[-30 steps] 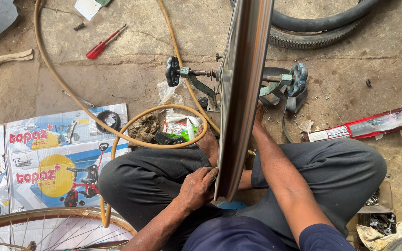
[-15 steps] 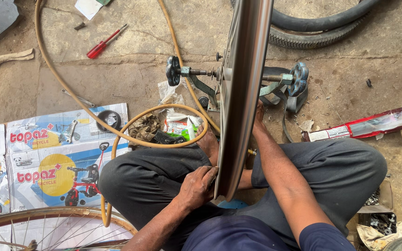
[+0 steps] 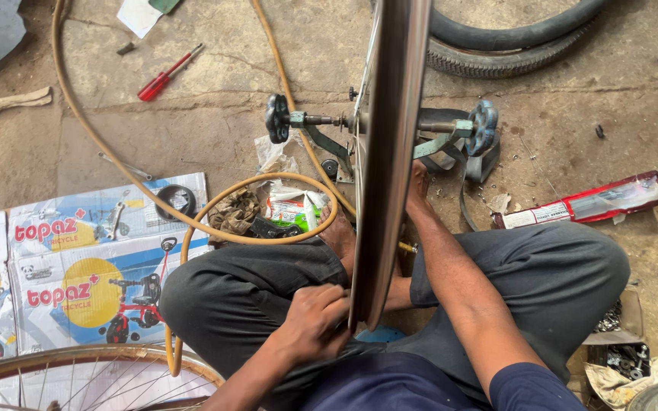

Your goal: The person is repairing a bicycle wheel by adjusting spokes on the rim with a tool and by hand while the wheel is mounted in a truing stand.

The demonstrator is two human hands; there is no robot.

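Two hands on upright bicycle rim, unchanged since earlier frame: left hand fingers curled against rim's near edge; right hand behind rim, grip hidden. Truing stand beyond fingertips.

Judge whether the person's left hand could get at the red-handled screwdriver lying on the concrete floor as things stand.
Probably not without leaning. The left hand sits at the upright metal wheel rim by the lap; the red-handled screwdriver lies far ahead beyond the tan hose, though nothing blocks it.
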